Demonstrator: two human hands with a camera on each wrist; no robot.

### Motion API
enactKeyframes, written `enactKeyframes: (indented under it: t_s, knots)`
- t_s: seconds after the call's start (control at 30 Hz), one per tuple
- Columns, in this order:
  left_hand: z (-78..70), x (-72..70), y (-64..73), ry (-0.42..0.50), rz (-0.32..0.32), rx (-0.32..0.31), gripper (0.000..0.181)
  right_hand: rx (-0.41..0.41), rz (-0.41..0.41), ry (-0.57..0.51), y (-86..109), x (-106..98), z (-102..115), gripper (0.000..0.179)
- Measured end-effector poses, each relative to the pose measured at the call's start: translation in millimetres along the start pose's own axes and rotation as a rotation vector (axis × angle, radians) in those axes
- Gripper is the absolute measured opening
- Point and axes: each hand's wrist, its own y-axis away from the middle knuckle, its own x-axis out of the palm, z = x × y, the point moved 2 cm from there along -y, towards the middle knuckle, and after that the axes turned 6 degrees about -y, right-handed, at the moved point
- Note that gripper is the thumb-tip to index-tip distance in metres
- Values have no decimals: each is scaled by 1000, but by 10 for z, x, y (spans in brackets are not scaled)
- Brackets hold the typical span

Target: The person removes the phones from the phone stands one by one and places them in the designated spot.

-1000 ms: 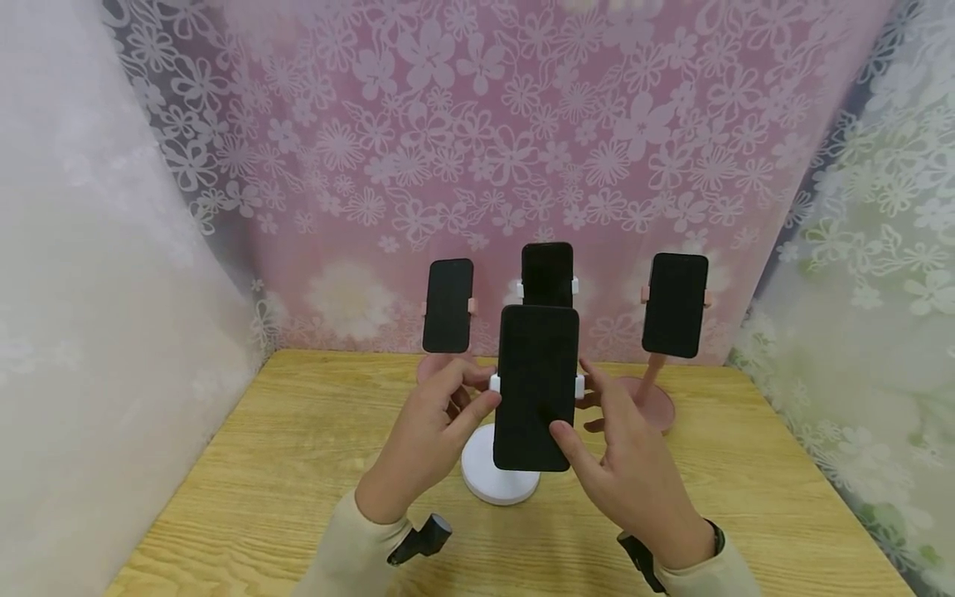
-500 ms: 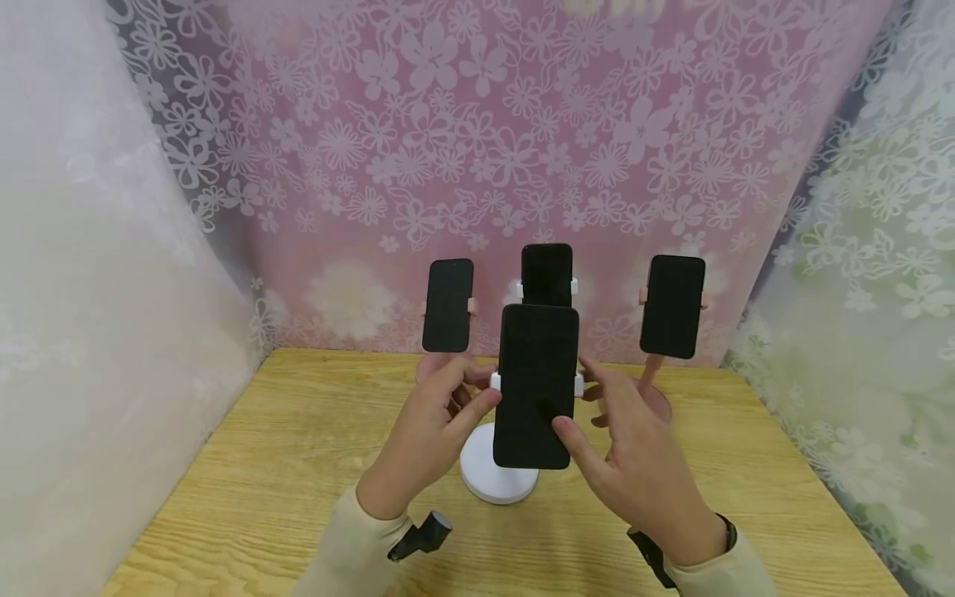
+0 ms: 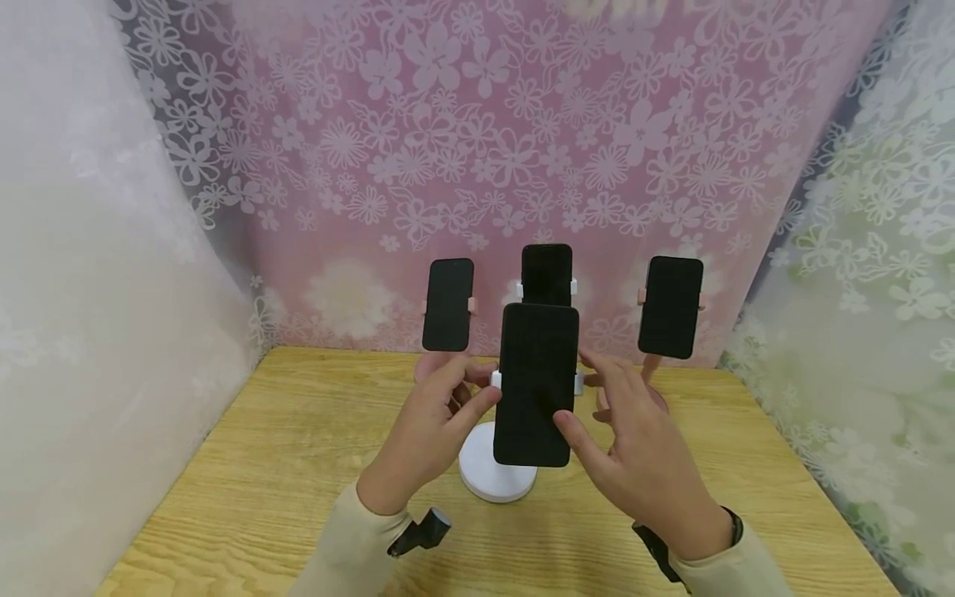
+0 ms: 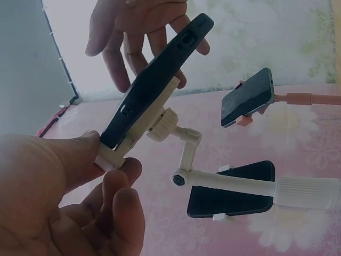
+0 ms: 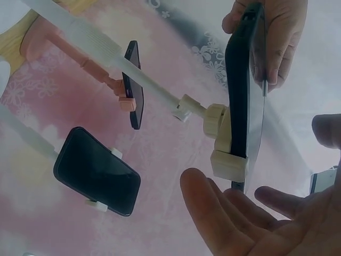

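Note:
A black smartphone (image 3: pixel 535 383) stands upright, screen toward me, in the clamp of a white phone stand (image 3: pixel 496 468). My left hand (image 3: pixel 427 431) pinches the left clamp end (image 4: pixel 111 156) between thumb and forefinger; its other fingers curl below. On the other side, my right hand (image 3: pixel 643 452) has its fingers loosely spread near the right clamp end (image 5: pixel 229 165). A gap shows in the right wrist view between those fingertips and the clamp. The right thumb overlaps the phone's lower right edge in the head view; contact is unclear there. The phone hides most of the stand's pole.
Behind stand three more phones in holders: a left phone (image 3: pixel 448 304) and a right phone (image 3: pixel 671 307) in pink ones, a middle phone (image 3: pixel 547 274) in a white one. The wooden table (image 3: pixel 298 464) meets a pink floral curtain (image 3: pixel 462 166) at the back.
My right hand has drifted slightly to the right, away from the clamp. The left hand keeps its pinch and the phone stays in the holder. The head view has shifted a little.

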Motion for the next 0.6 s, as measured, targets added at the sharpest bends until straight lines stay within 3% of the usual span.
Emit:
enactKeyframes:
  t_s: [0.6]
  knots:
    - [3,-13,-3,15,8,1,14,-84,-48,50,-130,-123,62,72]
